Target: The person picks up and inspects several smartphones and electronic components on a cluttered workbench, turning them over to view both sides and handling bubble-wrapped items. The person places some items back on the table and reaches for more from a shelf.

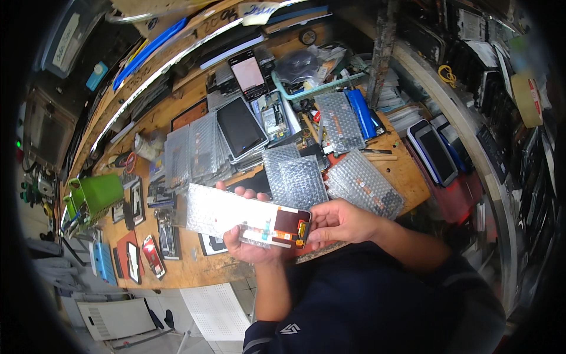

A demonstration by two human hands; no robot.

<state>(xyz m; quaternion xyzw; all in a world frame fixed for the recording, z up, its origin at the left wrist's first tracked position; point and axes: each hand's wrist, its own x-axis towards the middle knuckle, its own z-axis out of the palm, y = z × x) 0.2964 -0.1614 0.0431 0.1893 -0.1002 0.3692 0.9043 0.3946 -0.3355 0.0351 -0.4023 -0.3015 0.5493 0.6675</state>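
Observation:
A phone display panel shows its back side, with a dark reddish end and a small yellow-orange flex cable. Most of its length lies in or against a clear bubble-wrap sleeve, which glares white, so where the sleeve ends is hard to make out. My left hand grips panel and sleeve from below, thumb on the near edge and fingertips showing past the far edge. At the dark end, my right hand pinches the panel between thumb and fingers. Just beyond lie more bubble-wrap sleeves on the wooden bench.
A dark-screened tablet tops a stack, with a lit phone behind it. Farther back sits a teal basket of parts. A green basket stands at left. Shelving with a metal post rises on the right.

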